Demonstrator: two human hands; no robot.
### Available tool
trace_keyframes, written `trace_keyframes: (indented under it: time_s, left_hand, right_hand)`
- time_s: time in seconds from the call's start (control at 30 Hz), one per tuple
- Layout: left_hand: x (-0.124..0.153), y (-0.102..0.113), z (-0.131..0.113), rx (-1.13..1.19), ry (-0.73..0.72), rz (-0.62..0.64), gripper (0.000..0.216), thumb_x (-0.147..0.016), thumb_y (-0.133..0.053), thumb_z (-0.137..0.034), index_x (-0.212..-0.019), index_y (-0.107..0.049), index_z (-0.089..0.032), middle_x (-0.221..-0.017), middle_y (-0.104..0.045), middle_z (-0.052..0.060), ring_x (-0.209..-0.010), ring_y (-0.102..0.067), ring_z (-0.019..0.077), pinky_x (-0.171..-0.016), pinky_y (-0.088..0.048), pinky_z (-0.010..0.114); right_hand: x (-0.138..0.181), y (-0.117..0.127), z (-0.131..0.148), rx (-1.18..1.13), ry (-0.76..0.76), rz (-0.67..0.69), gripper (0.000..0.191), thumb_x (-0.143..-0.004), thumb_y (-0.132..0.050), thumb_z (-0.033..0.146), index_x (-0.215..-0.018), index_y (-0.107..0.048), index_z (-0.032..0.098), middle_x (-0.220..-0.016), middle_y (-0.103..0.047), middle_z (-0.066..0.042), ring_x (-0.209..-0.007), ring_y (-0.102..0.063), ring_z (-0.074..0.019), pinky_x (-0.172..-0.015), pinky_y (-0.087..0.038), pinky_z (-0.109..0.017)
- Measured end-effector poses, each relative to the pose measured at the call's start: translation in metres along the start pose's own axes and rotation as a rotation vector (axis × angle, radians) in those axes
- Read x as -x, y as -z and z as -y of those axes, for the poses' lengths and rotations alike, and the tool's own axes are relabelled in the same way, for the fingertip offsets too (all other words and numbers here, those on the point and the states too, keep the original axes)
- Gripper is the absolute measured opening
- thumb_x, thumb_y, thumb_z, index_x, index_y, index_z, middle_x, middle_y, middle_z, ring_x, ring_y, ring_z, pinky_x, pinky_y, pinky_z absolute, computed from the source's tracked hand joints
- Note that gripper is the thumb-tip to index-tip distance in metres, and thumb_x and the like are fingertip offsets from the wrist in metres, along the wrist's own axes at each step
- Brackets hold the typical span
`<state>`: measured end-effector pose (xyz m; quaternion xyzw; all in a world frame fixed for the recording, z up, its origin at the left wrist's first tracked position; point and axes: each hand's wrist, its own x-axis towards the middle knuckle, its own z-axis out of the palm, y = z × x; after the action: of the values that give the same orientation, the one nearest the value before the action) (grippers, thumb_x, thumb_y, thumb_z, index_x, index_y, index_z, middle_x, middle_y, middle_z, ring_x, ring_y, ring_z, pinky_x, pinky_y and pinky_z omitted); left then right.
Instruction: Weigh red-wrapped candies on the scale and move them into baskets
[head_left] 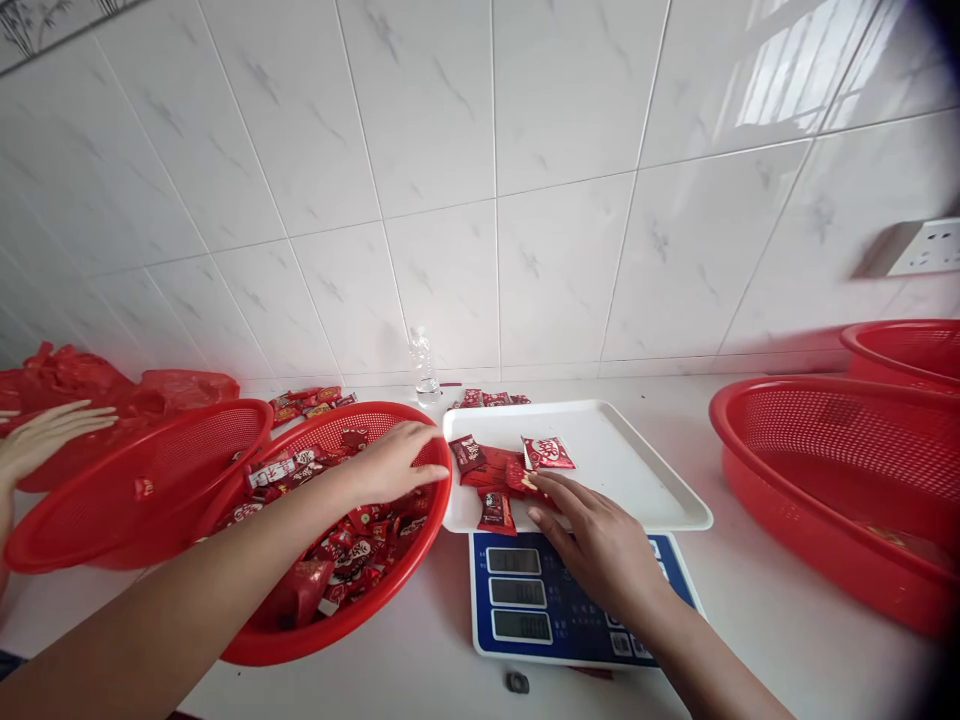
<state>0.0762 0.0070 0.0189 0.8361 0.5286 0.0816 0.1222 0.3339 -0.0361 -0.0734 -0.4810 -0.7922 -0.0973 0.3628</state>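
My left hand [405, 462] is over the right rim of a red plastic basket [442, 500], thumb and fingers apart, nothing visible in it. Inside the basket lies a heap of small wrapped snack packets [352, 550], mostly red and dark red. My right hand [600, 535] reaches over the white tray [637, 480] of a digital scale [585, 620]. Its fingertips touch a red packet [519, 476], while the thumb stays apart. Around that packet lie a red-and-white packet [547, 453], a dark red packet [468, 455], another red packet [496, 512] and a flat red wrapper [487, 468].
Another red basket [150, 480] is at left, near a co-worker's hand [56, 440] and red plastic bags [82, 385]. A clear bottle [424, 370] and loose packets [491, 398] stand by the wall. More red baskets [825, 500] are at right. A small dark object [517, 682] lies in front.
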Motion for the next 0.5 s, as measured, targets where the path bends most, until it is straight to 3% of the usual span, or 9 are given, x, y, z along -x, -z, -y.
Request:
trace_keyframes:
  time_s: [0.1, 0.2, 0.37, 0.5]
  left_hand:
    - [-0.004, -0.011, -0.018, -0.005, -0.088, 0.195, 0.082, -0.077, -0.056, -0.06, -0.144, -0.026, -0.024, -0.153, -0.018, 0.011, -0.14, -0.014, 0.0309, -0.11, -0.02, 0.046]
    - [-0.016, -0.024, -0.041, 0.001, -0.138, 0.321, 0.097, -0.073, -0.052, -0.07, -0.148, -0.01, -0.026, -0.155, -0.001, 0.011, -0.141, 0.001, 0.0321, -0.111, -0.012, 0.05]
    - [-0.043, -0.045, -0.058, 0.014, -0.16, 0.299, 0.099, -0.068, -0.051, -0.076, -0.147, -0.009, -0.032, -0.156, 0.0, 0.009, -0.139, 0.005, 0.0391, -0.106, -0.004, 0.063]
    - [-0.061, -0.054, -0.06, 0.021, -0.205, 0.282, 0.099, -0.062, -0.052, -0.079, -0.144, -0.014, -0.04, -0.155, -0.007, 0.006, -0.139, 0.0, 0.0407, -0.102, 0.0, 0.069]
  right_hand:
    - [-0.001, 0.002, 0.002, -0.099, 0.003, -0.026, 0.032, -0.094, -0.038, 0.038, -0.112, -0.059, 0.021, -0.106, -0.069, -0.006, -0.094, -0.066, -0.0197, -0.074, -0.055, -0.032]
    - [-0.002, 0.003, -0.004, -0.108, -0.052, -0.117, 0.031, -0.094, -0.039, 0.038, -0.107, -0.061, 0.02, -0.103, -0.069, -0.007, -0.095, -0.065, -0.0211, -0.076, -0.054, -0.034]
    - [-0.005, 0.005, -0.015, -0.072, -0.146, -0.152, 0.03, -0.093, -0.039, 0.039, -0.104, -0.061, 0.022, -0.101, -0.07, -0.006, -0.093, -0.066, -0.0216, -0.073, -0.054, -0.034]
    - [-0.004, 0.004, -0.014, 0.007, -0.146, -0.071, 0.029, -0.093, -0.037, 0.034, -0.107, -0.061, 0.024, -0.103, -0.07, -0.004, -0.088, -0.068, -0.0208, -0.063, -0.054, -0.032]
